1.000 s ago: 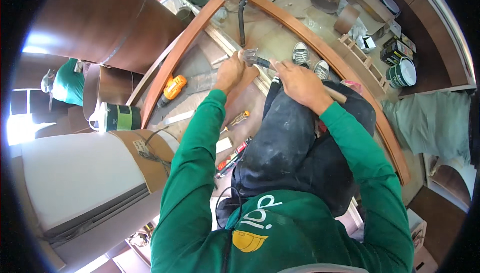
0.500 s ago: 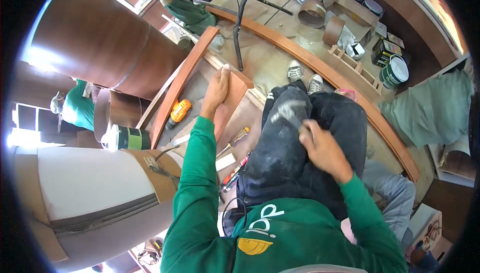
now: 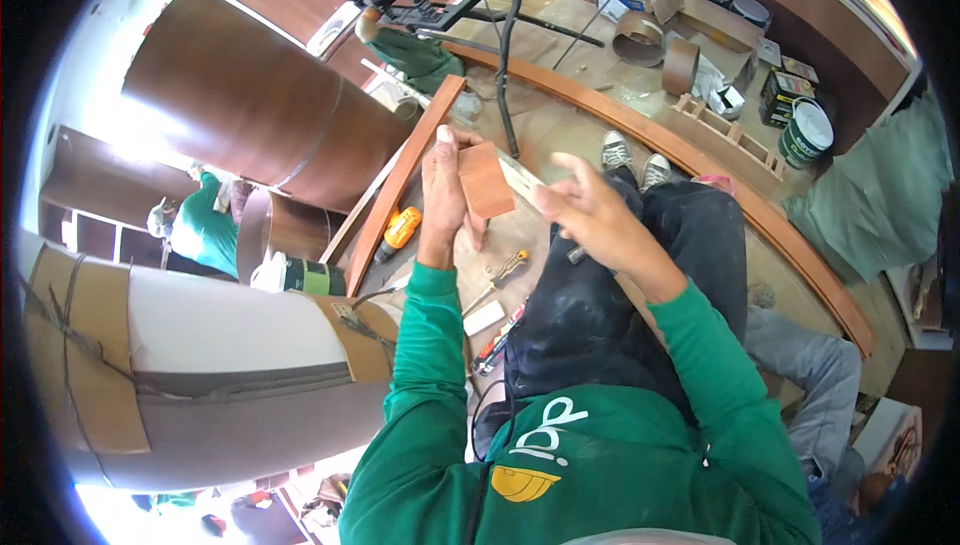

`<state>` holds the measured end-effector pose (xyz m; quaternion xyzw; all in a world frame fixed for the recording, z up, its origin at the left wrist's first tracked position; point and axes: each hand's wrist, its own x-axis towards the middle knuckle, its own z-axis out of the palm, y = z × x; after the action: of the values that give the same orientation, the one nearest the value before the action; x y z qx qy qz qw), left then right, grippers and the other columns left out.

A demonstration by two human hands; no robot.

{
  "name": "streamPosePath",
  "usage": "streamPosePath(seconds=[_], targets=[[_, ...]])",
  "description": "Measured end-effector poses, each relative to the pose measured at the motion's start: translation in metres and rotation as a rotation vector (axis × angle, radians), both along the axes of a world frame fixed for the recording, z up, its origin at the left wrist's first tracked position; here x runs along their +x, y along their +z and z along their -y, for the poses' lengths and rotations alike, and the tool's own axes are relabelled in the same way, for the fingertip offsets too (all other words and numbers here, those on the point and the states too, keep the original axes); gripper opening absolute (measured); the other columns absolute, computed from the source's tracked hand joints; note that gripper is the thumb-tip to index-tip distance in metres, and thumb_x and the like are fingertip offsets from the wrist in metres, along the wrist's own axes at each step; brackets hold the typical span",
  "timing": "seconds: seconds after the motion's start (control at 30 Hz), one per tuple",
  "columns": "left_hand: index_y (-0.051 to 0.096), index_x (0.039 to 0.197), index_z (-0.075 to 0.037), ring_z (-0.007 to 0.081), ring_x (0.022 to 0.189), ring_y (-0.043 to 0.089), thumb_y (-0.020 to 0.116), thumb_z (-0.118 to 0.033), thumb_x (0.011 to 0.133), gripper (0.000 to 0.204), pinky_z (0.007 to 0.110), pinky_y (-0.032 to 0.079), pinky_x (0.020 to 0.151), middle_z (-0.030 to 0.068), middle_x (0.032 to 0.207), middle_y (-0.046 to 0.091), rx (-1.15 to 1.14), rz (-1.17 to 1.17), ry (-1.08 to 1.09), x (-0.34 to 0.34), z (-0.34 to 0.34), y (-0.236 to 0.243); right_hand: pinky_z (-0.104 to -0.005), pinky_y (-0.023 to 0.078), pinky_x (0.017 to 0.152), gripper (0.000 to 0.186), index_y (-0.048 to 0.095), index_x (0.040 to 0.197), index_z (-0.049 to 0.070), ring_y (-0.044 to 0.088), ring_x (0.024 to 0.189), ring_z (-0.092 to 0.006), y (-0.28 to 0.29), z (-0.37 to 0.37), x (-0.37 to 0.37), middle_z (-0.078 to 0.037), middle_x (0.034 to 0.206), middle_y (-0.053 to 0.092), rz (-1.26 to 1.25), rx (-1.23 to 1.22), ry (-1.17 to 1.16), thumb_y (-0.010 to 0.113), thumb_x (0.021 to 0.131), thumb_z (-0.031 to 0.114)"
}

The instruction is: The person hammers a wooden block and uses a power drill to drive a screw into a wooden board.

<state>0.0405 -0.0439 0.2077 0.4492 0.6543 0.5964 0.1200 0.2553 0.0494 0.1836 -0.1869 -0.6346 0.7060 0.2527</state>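
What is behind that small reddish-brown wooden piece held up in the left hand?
Behind the small reddish-brown wooden piece, a pale flat strip pokes out to its right. The left hand grips the piece's edge; the strip's covered part is hidden.

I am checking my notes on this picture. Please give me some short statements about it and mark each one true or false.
1. The left hand holds a small brown wooden piece. True.
2. The right hand grips a hammer. False: its fingers are spread and hold no hammer.
3. An orange drill lies on the floor beside the curved wooden strip. True.
4. The person wears red sleeves. False: the sleeves are green.
5. The grey sneakers lie below a green-and-white paint can. False: the can stands far to their right.
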Motion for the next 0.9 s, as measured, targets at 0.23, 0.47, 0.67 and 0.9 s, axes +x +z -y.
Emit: streamPosePath(seconds=[0.23,0.47,0.67,0.9], targets=[[0.074,0.099,0.004,0.0147,0.079,0.068,0.046,-0.063,0.11,0.073,0.031,0.055,0.073,0.0082,0.089,0.073,0.049,0.138,0.02,0.026,0.02,-0.008,-0.0238,0.054,0.066,0.052,0.053,0.134,-0.009,0.066,0.079,-0.0104,0.007,0.037,-0.039,-0.01,0.097,0.07,-0.219,-0.307,0.24,0.076,0.099,0.022],[0.075,0.101,0.003,0.0136,0.079,0.067,0.05,-0.06,0.111,0.068,0.031,0.055,0.073,0.0079,0.087,0.073,0.074,0.177,-0.047,0.019,0.013,-0.019,-0.0253,0.052,0.054,0.032,0.063,0.108,0.0,0.064,0.065,-0.0093,0.009,0.033,-0.045,-0.006,0.087,0.071,-0.062,-0.292,0.114,0.069,0.104,0.031],[0.075,0.097,0.002,0.0125,0.078,0.066,0.049,-0.056,0.112,0.066,0.03,0.054,0.071,0.0069,0.086,0.073,0.105,0.128,-0.015,0.014,0.014,-0.014,-0.025,0.056,0.06,0.039,0.059,0.126,-0.005,0.065,0.073,-0.0081,0.02,0.034,-0.043,-0.004,0.089,0.069,-0.132,-0.317,0.231,0.073,0.101,0.023],[0.076,0.098,0.002,0.0123,0.078,0.066,0.05,-0.054,0.112,0.064,0.03,0.053,0.071,0.007,0.086,0.073,0.106,0.159,-0.033,0.009,0.018,-0.014,-0.0253,0.057,0.063,0.039,0.057,0.126,-0.005,0.065,0.077,-0.0094,0.026,0.035,-0.041,-0.005,0.092,0.068,-0.114,-0.424,0.283,0.075,0.098,0.017]])
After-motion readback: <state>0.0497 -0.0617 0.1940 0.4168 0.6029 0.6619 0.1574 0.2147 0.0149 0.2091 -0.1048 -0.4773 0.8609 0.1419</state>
